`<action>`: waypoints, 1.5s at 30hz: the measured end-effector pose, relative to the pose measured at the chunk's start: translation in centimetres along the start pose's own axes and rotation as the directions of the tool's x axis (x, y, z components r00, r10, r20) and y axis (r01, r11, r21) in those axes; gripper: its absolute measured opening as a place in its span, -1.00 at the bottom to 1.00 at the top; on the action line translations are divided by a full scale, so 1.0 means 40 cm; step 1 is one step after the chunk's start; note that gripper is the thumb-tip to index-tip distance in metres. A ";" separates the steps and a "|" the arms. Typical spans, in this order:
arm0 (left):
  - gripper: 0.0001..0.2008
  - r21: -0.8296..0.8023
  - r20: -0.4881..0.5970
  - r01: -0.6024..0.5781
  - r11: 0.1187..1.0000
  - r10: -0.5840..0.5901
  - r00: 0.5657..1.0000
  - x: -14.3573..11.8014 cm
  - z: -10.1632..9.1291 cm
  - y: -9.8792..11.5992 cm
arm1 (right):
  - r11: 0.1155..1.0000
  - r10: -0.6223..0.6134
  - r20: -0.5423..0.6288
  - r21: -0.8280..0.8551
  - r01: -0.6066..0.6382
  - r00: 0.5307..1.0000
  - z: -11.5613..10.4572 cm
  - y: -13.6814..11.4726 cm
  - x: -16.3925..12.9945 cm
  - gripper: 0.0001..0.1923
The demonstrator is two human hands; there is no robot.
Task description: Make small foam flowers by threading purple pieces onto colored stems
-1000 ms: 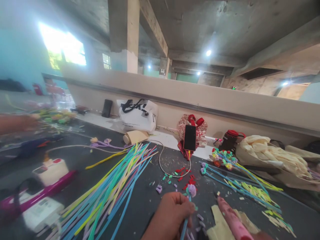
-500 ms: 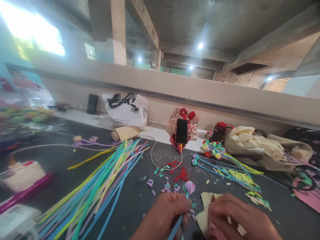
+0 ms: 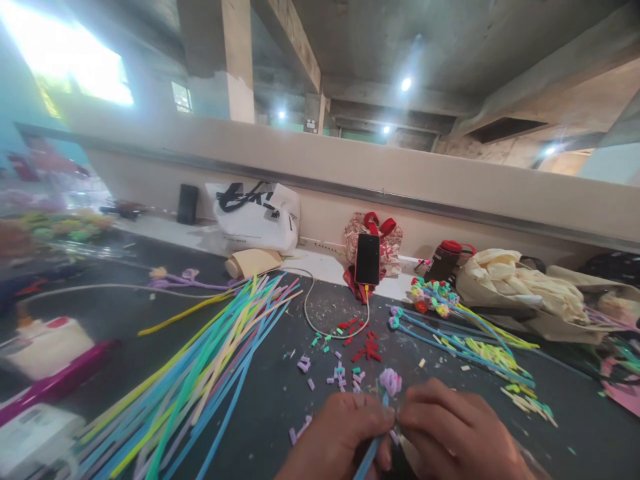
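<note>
A light blue pipe cleaner stem (image 3: 369, 459) is pinched in my left hand (image 3: 345, 430), at the bottom middle. On its top end sits a lilac pipe cleaner flower head (image 3: 391, 382), just above my fingertips. My right hand (image 3: 447, 427) is closed right beside the stem, its fingertips next to those of my left hand. What it grips is hidden behind the fingers. Under my right hand a little of something pale shows. Small lilac pieces (image 3: 340, 380) and red pieces (image 3: 370, 348) lie on the dark table beyond my hands.
Long coloured pipe cleaners (image 3: 220, 360) lie heaped on the left. At the back a phone (image 3: 367, 260) leans on a patterned bag, its cable (image 3: 307, 313) looping over the table. Finished flowers (image 3: 435, 297) lie to the right, near a dark bottle (image 3: 443, 261). A purple tool (image 3: 65, 380) lies left.
My right hand has moved left from the cream piece to beside the stem. That piece is now mostly hidden. My left hand still holds the stem, slightly further right in view.
</note>
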State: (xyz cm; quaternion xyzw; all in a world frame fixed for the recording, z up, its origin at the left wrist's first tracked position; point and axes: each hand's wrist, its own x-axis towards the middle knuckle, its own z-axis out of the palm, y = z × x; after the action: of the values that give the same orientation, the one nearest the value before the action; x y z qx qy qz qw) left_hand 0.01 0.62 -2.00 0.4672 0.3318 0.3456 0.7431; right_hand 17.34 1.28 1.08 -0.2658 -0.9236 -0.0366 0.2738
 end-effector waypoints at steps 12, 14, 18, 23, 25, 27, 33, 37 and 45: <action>-0.88 0.266 -0.258 0.208 0.941 -0.139 0.956 -0.018 0.030 0.032 | 0.973 0.084 0.256 0.189 -0.135 0.963 -0.093 0.037 0.079 -0.87; -0.88 0.304 -0.245 0.210 0.929 -0.137 0.960 -0.020 0.028 0.029 | 0.978 0.051 0.322 0.178 -0.113 0.945 -0.097 0.039 0.094 -0.86; -0.88 0.344 -0.206 0.214 0.914 -0.148 0.967 -0.020 0.022 0.023 | 0.987 0.015 0.392 0.139 -0.075 0.920 -0.087 0.034 0.102 -0.81; -0.88 0.332 -0.199 0.245 0.911 -0.187 0.962 -0.016 0.027 0.025 | 0.992 -0.016 0.417 0.123 -0.039 0.909 -0.079 0.024 0.098 -0.79; -0.86 0.321 -0.187 0.231 0.918 -0.178 0.966 -0.015 0.028 0.025 | 0.992 -0.018 0.426 0.120 -0.036 0.905 -0.079 0.022 0.097 -0.79; -0.84 0.323 -0.183 0.221 0.920 -0.168 0.969 -0.013 0.026 0.021 | 0.993 -0.017 0.426 0.114 -0.035 0.905 -0.080 0.022 0.094 -0.79; -0.84 0.364 -0.191 0.205 0.909 -0.143 0.971 -0.015 0.019 0.010 | 0.995 -0.022 0.403 0.100 -0.020 0.915 -0.073 0.027 0.087 -0.76; -0.85 0.371 -0.211 0.227 0.900 -0.156 0.965 -0.014 0.022 0.010 | 0.997 -0.018 0.426 0.075 -0.016 0.904 -0.070 0.021 0.090 -0.77; -0.83 0.351 -0.192 0.205 0.914 -0.144 0.971 -0.010 0.026 0.014 | 0.999 -0.024 0.441 0.039 0.008 0.897 -0.069 0.018 0.088 -0.79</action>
State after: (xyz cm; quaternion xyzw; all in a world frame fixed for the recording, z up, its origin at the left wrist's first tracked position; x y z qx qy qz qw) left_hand 0.54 -0.03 -1.06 0.5371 0.4904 0.2460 0.6407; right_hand 16.54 2.95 5.20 -0.2546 -0.9643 0.0391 0.0621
